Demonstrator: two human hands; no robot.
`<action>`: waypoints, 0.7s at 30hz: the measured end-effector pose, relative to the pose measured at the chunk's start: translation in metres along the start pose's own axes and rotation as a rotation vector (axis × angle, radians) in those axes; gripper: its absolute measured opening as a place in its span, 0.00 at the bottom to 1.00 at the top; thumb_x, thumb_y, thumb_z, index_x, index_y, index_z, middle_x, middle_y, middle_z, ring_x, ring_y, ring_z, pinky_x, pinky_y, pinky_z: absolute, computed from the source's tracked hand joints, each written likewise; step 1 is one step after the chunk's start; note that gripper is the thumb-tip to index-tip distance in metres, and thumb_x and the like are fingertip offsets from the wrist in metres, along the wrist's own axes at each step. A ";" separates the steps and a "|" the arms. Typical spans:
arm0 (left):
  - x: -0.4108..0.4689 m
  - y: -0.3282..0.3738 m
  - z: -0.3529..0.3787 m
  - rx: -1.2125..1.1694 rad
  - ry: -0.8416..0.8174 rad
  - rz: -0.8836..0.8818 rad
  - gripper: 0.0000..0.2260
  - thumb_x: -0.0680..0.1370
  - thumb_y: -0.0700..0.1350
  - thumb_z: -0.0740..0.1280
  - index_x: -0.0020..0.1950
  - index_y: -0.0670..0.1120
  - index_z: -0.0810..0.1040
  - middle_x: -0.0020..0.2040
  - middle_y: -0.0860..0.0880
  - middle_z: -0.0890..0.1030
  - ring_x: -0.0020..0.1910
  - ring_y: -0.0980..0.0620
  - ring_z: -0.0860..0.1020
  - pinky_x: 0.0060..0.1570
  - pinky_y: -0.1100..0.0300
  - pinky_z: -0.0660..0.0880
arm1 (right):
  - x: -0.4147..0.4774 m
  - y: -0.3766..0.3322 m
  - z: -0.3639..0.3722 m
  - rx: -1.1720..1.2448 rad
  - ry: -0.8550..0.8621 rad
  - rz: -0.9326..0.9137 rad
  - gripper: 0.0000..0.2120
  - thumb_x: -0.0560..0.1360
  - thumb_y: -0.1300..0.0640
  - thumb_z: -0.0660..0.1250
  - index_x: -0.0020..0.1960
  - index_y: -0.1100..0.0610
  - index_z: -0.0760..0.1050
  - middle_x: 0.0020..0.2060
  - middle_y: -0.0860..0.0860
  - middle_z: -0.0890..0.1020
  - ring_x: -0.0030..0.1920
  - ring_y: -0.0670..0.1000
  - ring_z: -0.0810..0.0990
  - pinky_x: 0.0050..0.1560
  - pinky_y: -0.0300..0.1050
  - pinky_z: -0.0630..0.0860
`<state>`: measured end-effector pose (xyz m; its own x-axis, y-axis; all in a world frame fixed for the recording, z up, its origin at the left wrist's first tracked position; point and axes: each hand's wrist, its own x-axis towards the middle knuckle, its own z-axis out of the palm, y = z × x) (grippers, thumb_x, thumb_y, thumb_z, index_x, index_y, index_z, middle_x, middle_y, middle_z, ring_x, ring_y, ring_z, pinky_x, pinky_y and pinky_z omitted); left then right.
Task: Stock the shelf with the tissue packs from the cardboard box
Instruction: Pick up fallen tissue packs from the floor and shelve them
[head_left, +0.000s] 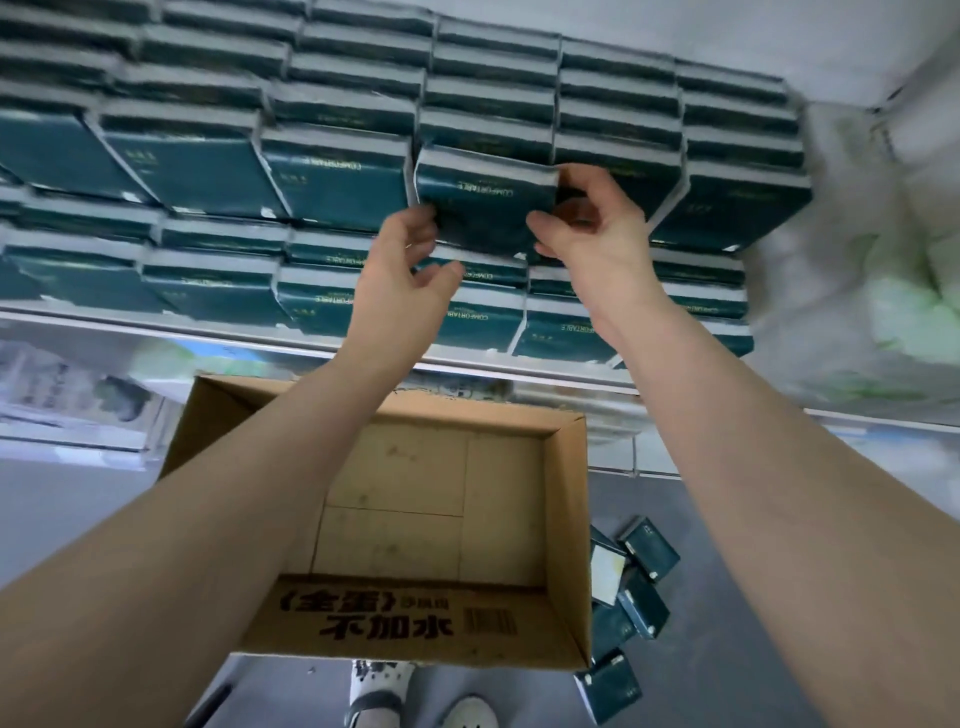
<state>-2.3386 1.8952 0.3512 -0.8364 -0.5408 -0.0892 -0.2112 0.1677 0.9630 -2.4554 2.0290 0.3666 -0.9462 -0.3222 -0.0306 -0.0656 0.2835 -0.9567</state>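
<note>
placement step: right hand (587, 223) pinches the tissue pack (483, 202), left hand (405, 270) loosely curled, fingertips touching its corner; next, press it flush into the shelf (208, 332) row.

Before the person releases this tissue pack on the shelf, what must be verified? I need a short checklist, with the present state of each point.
1. Right hand grips the tissue pack at its right side: ok.
2. Left hand holds firmly: its fingers are at the pack's left edge, grip unclear: cannot tell.
3. Pack flush with the neighbouring packs: picture blurred, cannot tell.
4. Cardboard box emptied: no packs visible inside: ok.
5. All packs stocked: several loose packs lie on the floor right of the box: not ok.
</note>
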 end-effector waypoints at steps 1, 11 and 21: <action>0.002 -0.001 0.001 0.004 -0.014 0.001 0.23 0.79 0.41 0.65 0.73 0.48 0.65 0.67 0.52 0.73 0.66 0.60 0.71 0.57 0.75 0.70 | 0.001 0.001 0.002 -0.018 0.009 -0.014 0.19 0.73 0.63 0.72 0.62 0.52 0.74 0.49 0.52 0.80 0.48 0.52 0.82 0.52 0.47 0.82; -0.006 -0.006 0.010 -0.012 -0.089 0.011 0.21 0.80 0.39 0.65 0.72 0.49 0.68 0.66 0.54 0.75 0.66 0.60 0.72 0.64 0.67 0.70 | -0.019 0.018 -0.007 0.030 0.062 0.011 0.20 0.77 0.66 0.66 0.65 0.51 0.73 0.53 0.53 0.81 0.52 0.46 0.82 0.61 0.45 0.78; -0.095 -0.007 0.094 0.007 -0.332 0.005 0.16 0.79 0.36 0.65 0.64 0.48 0.76 0.58 0.53 0.79 0.59 0.58 0.77 0.58 0.66 0.74 | -0.136 0.078 -0.096 0.061 0.159 0.112 0.16 0.75 0.70 0.67 0.57 0.53 0.77 0.49 0.53 0.82 0.52 0.49 0.81 0.59 0.46 0.78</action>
<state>-2.3051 2.0233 0.3294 -0.9564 -0.2420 -0.1635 -0.2090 0.1759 0.9620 -2.3620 2.1816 0.3243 -0.9849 -0.1442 -0.0963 0.0574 0.2529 -0.9658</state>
